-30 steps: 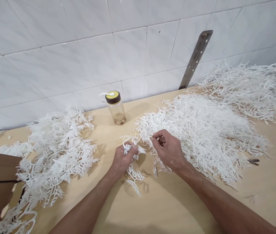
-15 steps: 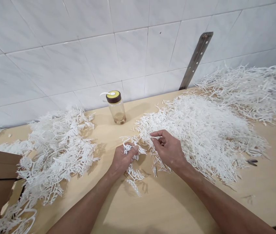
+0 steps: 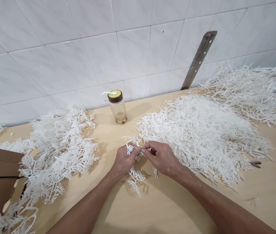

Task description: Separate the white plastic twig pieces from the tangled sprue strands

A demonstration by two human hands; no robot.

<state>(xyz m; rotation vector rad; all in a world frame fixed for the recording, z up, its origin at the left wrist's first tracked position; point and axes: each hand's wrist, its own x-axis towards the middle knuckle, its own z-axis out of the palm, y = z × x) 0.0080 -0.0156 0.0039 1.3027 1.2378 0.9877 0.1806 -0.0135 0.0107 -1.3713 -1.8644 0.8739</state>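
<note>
My left hand (image 3: 124,160) is closed around a white branched plastic sprig (image 3: 135,176), whose thin twigs stick out above the fingers and hang down below them. My right hand (image 3: 161,158) meets it from the right, thumb and forefinger pinched at the sprig's edge beside the left thumb. The pinched fingertips hide the exact spot they grip. Just beyond the right hand spreads a wide heap of small white plastic pieces (image 3: 201,133), a few of them lying under that hand.
Tangled white sprigs (image 3: 62,152) are piled at the left, beside a cardboard box (image 3: 0,182). A clear jar with a yellow-topped lid (image 3: 117,109) stands near the tiled wall. Longer white strands (image 3: 255,87) lie back right; small dark snips (image 3: 255,164) rest by the heap.
My right hand has moved left, from over the heap's edge to the sprig, and its fingertips now touch it. My left hand keeps hold in nearly the same place.
</note>
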